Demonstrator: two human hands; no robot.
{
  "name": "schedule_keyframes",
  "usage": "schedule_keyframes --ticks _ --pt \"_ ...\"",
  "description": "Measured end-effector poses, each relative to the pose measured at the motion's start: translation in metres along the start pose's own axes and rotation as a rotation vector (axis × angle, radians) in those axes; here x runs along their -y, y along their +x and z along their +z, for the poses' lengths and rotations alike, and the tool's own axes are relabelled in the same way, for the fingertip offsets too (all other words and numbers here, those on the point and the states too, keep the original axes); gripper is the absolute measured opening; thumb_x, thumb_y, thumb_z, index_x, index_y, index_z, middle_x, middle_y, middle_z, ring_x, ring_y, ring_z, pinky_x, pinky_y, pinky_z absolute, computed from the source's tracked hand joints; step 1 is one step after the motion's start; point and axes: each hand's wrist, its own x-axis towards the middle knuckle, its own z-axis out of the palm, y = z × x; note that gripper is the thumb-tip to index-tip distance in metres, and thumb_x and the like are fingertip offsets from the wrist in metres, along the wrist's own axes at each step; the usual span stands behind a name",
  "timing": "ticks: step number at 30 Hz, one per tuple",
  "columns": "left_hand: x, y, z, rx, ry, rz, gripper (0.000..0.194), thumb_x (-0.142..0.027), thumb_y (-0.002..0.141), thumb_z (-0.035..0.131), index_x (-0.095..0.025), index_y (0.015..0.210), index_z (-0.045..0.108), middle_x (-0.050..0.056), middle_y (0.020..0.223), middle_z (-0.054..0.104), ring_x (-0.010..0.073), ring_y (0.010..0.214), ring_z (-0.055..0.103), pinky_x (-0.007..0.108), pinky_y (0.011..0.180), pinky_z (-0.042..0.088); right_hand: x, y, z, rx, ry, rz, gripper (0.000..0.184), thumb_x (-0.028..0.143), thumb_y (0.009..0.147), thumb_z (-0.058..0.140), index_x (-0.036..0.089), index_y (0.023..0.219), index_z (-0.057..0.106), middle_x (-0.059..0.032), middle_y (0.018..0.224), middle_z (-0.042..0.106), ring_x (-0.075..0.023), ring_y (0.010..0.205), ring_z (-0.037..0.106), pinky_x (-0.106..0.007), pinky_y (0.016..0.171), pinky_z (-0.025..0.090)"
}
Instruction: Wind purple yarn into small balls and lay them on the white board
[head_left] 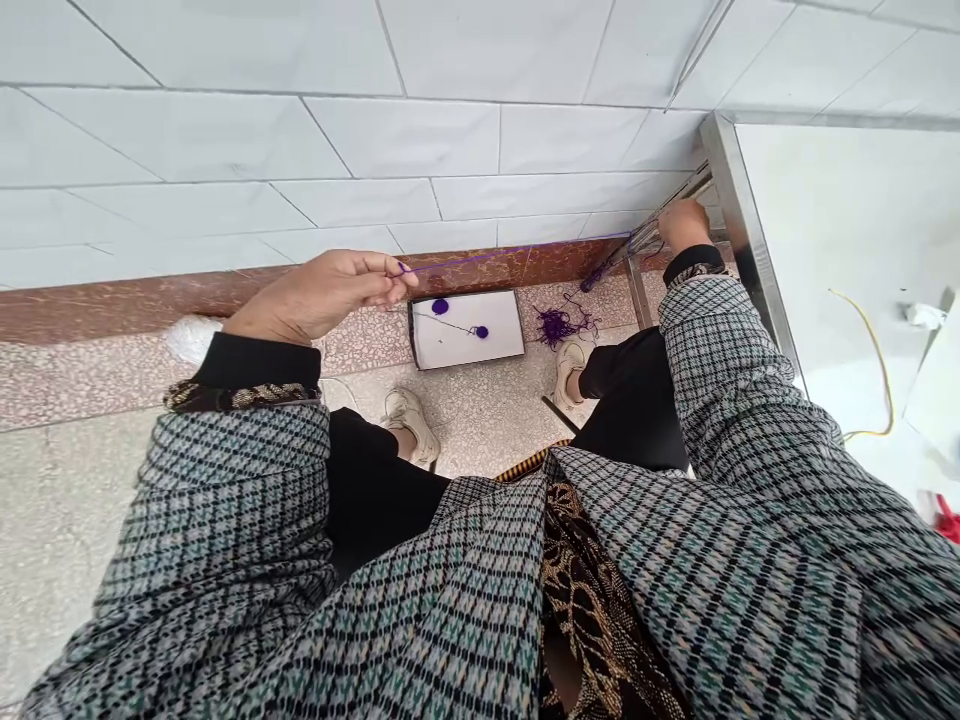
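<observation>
My left hand (322, 293) is pinched shut on the end of a thin purple thread (517, 251), which runs taut to the right, level with the wall's brown skirting. My right hand (681, 222) is at the far end of the thread, beside the metal table leg (640, 292), with its fingers hidden behind the wrist. Below the thread, a white box lid (495, 345) lies on the floor with two small purple yarn balls (440, 306) in it. A loose tangle of purple yarn (556, 324) lies on the floor to its right.
A steel-edged white table (825, 260) stands at the right, with a yellow cord (879, 350) and scraps on it. The white tiled wall (375, 150) is just ahead. My feet in pale shoes (411, 420) rest on the speckled floor.
</observation>
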Motion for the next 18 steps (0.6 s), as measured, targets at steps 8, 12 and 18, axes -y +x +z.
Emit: schedule_keyframes --ticks 8,12,18 --pt "0.01 0.014 0.011 -0.043 -0.083 0.078 0.021 -0.038 0.082 0.091 -0.021 0.086 0.079 0.008 0.086 0.079 0.0156 0.071 0.054 0.033 0.073 0.048 0.055 -0.05 -0.015 -0.107 0.228 -0.175 0.045 0.0 0.123 0.06 0.003 0.165 0.075 -0.0289 0.173 0.067 -0.0243 0.149 0.071 -0.035 0.13 0.048" --pt "0.011 0.021 0.032 -0.013 -0.171 0.142 0.018 -0.034 0.086 0.087 -0.017 0.084 0.081 0.009 0.082 0.079 0.011 0.062 0.046 0.028 0.065 0.044 0.118 -0.115 0.009 0.267 0.766 -0.557 0.032 0.019 0.126 0.062 0.013 0.152 0.08 -0.0106 0.121 0.087 -0.0144 0.078 0.076 -0.029 0.085 0.066" --pt "0.008 0.024 0.048 -0.003 -0.229 0.191 0.016 -0.028 0.082 0.083 -0.014 0.075 0.077 0.009 0.074 0.074 0.0099 0.059 0.047 0.023 0.059 0.04 0.162 -0.162 0.048 0.782 0.859 -0.883 0.03 0.039 0.121 0.079 0.015 0.102 0.078 0.0017 0.08 0.071 -0.0094 0.065 0.063 -0.017 0.066 0.057"
